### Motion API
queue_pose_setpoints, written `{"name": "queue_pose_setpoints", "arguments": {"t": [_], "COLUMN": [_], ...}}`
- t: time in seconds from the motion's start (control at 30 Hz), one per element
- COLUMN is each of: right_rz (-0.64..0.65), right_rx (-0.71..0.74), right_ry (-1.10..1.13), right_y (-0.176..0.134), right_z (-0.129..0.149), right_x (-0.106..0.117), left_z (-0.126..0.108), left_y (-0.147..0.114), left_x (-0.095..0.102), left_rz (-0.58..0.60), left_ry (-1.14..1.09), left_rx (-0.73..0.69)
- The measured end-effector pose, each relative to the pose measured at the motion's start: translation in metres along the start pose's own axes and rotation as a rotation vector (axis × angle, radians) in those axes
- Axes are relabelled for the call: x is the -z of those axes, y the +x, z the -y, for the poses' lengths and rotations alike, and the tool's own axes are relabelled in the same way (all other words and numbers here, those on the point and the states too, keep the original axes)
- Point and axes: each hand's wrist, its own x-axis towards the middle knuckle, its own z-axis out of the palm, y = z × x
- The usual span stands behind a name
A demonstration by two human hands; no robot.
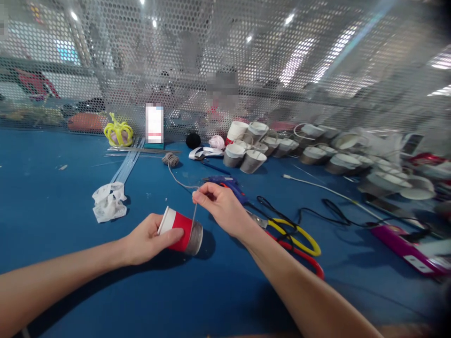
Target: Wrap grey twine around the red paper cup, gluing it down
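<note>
A red and white paper cup [182, 230] lies tilted on its side in my left hand [150, 239], its rim toward the left. Grey yarn is wound round the cup's base end. Between the thumb and fingers of my right hand [218, 204] a strand of grey yarn [194, 213] is pinched, running taut down to the wound part. From there the strand trails back to a small grey yarn ball [170, 160] on the blue table.
Yellow-and-red-handled scissors [299, 237], a blue glue gun [229, 184] and black cable lie right of my hands. Several yarn-wrapped cups [253, 161] stand behind, near a perforated metal screen [190, 61]. A purple power strip [405, 249] is at right, crumpled white plastic [109, 202] at left.
</note>
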Motion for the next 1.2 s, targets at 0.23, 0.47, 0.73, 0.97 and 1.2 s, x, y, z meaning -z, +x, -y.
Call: {"name": "queue_pose_setpoints", "arguments": {"t": [0.23,0.47,0.73,0.97,1.2], "right_rz": [0.020,0.039,0.074,0.119,0.163], "right_rx": [0.008,-0.024,-0.034,-0.073,-0.123], "right_ry": [-0.054,-0.093,-0.094,-0.089,-0.058], "right_y": [0.000,-0.001,-0.002,-0.003,-0.005], "right_z": [-0.005,-0.006,-0.006,-0.003,-0.005], "right_x": [-0.003,-0.006,-0.008,-0.010,-0.012], "left_z": [-0.002,-0.004,-0.002,-0.001,-0.001], "left_y": [-0.002,-0.005,-0.007,-0.007,-0.008], "left_x": [-0.001,0.000,0.003,0.004,0.004], "left_rz": [0.012,-0.011,0.018,0.002,0.007], "left_ry": [0.062,0.208,0.302,0.355,0.373], "left_rx": [-0.040,-0.090,-0.204,-0.294,-0.318]}}
